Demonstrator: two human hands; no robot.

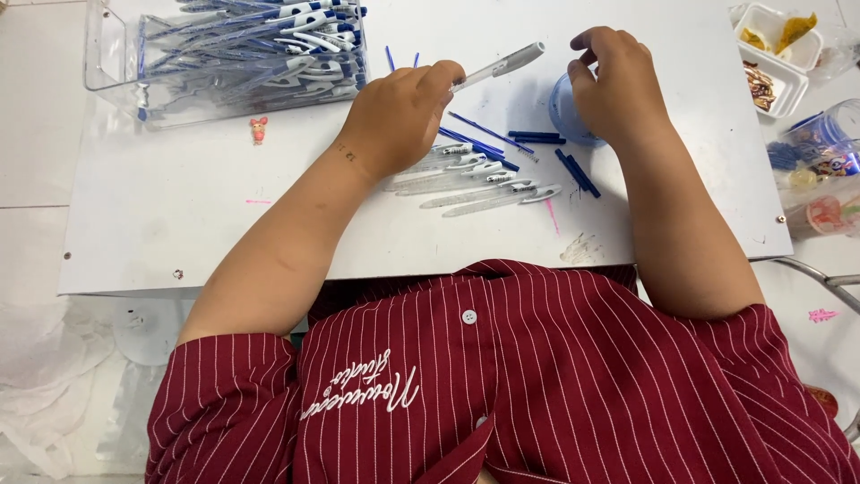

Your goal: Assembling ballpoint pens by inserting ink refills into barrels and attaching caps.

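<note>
Gripping a clear pen barrel [498, 65] between closed fingers, the left hand [400, 115] holds it slantwise above the white table [179, 206]. Right hand [618, 85] curls over a small blue cup [566, 112], fingers bent at its rim. Just below lie loose pen barrels [484, 184] and blue refills [537, 137]. Far left, a clear bin [112, 54] is heaped with finished pens [269, 45].

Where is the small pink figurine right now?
In the head view, the pink figurine lies on the white table, just below the clear pen tray, left of the left hand.
</note>
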